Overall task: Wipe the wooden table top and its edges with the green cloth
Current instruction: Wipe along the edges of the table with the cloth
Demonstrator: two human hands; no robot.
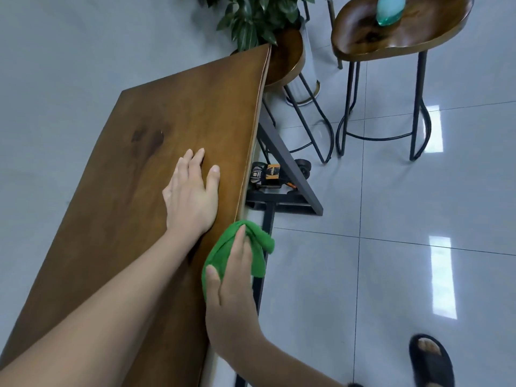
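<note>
The long wooden table top (pixel 145 169) runs from the lower left up to the plant at the top. My left hand (pixel 192 191) lies flat and open on the top, close to its right edge. My right hand (pixel 233 286) presses the bunched green cloth (pixel 251 247) against the table's right side edge, just below the left hand. Part of the cloth hangs off the edge over the floor.
Two wooden bar stools (pixel 396 32) on black metal legs stand at the upper right; a pale blue-green object (pixel 389 8) rests on the nearer seat. A potted plant (pixel 257 18) is beyond the table's far end. Black table frame (pixel 290 169) and a wheeled item lie underneath. My sandalled foot (pixel 431 361) is at lower right.
</note>
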